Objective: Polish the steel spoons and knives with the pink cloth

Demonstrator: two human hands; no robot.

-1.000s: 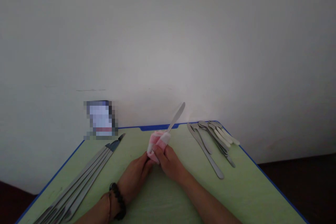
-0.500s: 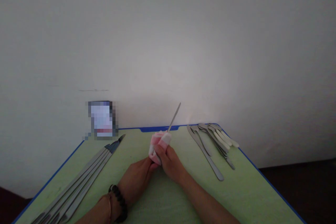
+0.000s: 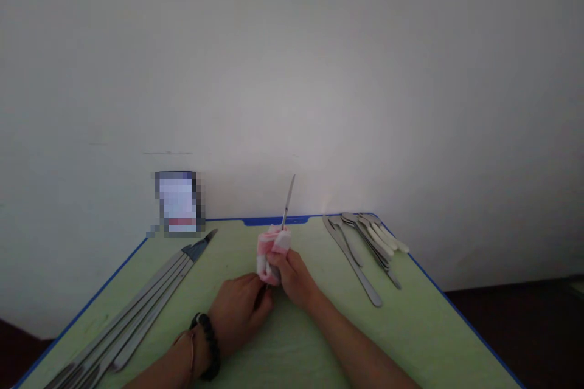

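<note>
Head camera view: both of my hands meet over the middle of the green table, around a folded pink-and-white cloth. With my right hand I pinch the cloth around a metal knife, my thumb lying along its near side. The knife sticks up out of the cloth's top, tilted slightly right, its narrow end in front of the pale wall. My left hand is curled around the knife's lower end, just under the cloth; I cannot tell exactly how those fingers sit. A dark beaded bracelet circles my left wrist.

Well to the left, several long knives lie side by side, slanting. On the right rest a single knife, a fork, stacked spoons and some cream-handled cutlery. A pixelated device stands at the far left corner.
</note>
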